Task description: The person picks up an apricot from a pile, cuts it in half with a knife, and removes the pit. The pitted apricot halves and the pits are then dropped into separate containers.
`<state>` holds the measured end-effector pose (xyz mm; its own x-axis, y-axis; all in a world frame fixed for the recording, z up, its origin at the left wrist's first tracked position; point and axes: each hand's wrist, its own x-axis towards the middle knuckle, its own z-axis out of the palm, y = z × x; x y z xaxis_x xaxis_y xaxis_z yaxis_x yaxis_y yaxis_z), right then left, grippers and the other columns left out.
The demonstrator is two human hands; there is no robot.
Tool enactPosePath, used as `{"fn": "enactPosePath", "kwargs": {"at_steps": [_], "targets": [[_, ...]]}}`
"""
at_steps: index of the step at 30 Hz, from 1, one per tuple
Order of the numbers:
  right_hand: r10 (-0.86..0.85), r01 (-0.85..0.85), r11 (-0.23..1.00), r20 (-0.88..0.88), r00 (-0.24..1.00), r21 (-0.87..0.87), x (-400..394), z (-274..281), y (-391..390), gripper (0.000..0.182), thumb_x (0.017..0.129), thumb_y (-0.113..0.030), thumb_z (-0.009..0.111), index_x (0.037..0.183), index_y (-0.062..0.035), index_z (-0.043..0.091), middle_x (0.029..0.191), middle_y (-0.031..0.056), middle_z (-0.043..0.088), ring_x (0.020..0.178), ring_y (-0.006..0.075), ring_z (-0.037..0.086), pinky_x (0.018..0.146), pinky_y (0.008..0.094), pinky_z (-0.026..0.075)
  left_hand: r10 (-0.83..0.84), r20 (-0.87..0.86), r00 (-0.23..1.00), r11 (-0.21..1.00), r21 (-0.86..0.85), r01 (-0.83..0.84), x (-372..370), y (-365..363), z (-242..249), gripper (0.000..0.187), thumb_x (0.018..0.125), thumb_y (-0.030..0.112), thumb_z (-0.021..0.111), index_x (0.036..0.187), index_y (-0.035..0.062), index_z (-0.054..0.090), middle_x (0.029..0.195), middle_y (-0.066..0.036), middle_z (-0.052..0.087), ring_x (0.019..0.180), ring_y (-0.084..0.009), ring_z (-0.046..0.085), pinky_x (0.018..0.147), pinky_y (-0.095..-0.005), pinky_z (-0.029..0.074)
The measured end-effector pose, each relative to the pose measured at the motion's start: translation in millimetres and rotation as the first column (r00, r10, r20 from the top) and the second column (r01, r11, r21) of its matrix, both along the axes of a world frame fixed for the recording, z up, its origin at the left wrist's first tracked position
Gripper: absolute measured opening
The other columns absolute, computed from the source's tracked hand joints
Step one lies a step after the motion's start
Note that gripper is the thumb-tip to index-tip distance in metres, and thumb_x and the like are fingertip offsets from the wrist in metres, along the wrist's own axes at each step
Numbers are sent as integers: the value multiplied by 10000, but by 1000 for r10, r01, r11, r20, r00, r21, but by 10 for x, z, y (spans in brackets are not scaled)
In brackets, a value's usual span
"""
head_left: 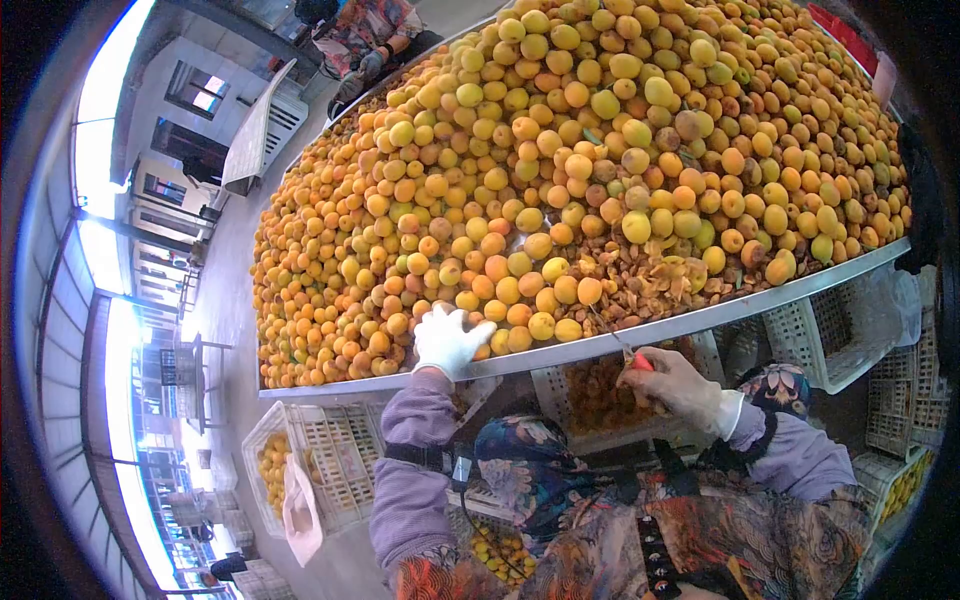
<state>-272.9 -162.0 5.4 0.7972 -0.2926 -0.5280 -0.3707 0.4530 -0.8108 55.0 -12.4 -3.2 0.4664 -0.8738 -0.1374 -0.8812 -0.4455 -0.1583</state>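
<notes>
My left hand (447, 342), in a white glove, reaches over the metal rim onto the near edge of a big heap of apricots (520, 190). Its thumb is spread from the fingers, which rest against the fruit; their tips are partly hidden. Just beyond the rim on my side, my right hand (682, 390), also gloved, is closed around a small knife (640, 362) with a red handle. The thin blade points up and left towards the rim. Brown, split apricot pieces (650, 280) lie on the table ahead of the right hand.
A metal rim (740, 318) borders the table. Below it stand a white crate (345, 450) with apricots, a crate of darker pieces (610, 400) and a crate (835, 335) at right. A pink cloth (302, 510) hangs on the left crate. Another person (368, 40) is at the far left.
</notes>
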Motion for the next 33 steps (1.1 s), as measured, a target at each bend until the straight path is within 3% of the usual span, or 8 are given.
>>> {"fn": "enactPosePath", "kwargs": {"at_steps": [2,6,11,12,15,20,24,33], "targets": [[-2,2,1000,0,1000,4,30,-10,19,190,869,-238,595,937,-61,584,617,-4,532,470,61,448,414,205,336,181,-8,983,983,0,-181,-190,-100,141,578,738,584,565,973,62,646,1097,-156,520,1051,-340,462,874,-434,371],[11,-10,999,-26,1000,42,35,33,19,187,862,-238,599,928,-65,583,612,-7,531,462,58,443,410,205,335,156,57,986,987,-48,-153,-281,-132,212,598,723,594,579,994,67,663,1089,-167,526,998,-341,511,837,-434,420],[22,-21,1000,-32,999,13,35,-22,33,170,862,-231,591,917,-69,581,617,-5,534,462,57,440,408,205,334,240,-23,970,971,23,-240,-325,-206,212,534,737,537,574,936,46,636,998,-174,575,864,-339,598,736,-422,476],[29,-29,999,-32,999,16,36,-12,40,170,862,-231,591,917,-69,581,617,-5,534,462,57,440,408,205,334,267,-176,947,963,32,-266,-281,-227,172,498,744,508,560,910,42,616,903,-176,619,858,-337,605,757,-417,477],[60,-60,998,-23,998,18,58,-7,45,206,855,-261,608,913,-72,551,653,-20,532,540,56,472,458,210,371,327,-154,932,944,18,-329,-294,-257,93,437,747,475,574,913,73,614,882,-136,650,872,-307,623,750,-400,487],[44,-44,999,-11,999,-24,82,-53,105,192,861,-233,599,936,-58,573,620,6,541,466,63,448,410,206,340,468,-283,837,878,48,-475,-294,-357,58,508,695,396,607,1040,30,539,1027,-227,587,975,-357,573,828,-431,459],[68,-66,996,-38,997,52,69,9,84,199,846,-238,619,899,-59,547,630,-16,533,527,59,465,466,214,360,465,-305,831,836,-160,-526,-454,-448,-94,453,679,216,581,1108,88,513,1067,-218,560,988,-364,557,851,-431,450],[70,-69,996,16,997,-65,86,-130,107,198,847,-227,622,897,-50,547,634,-18,530,542,57,467,480,216,366,228,-535,814,836,-321,-445,-504,-714,-217,473,695,164,580,1163,134,521,1060,-191,560,986,-359,556,864,-395,456]]}}
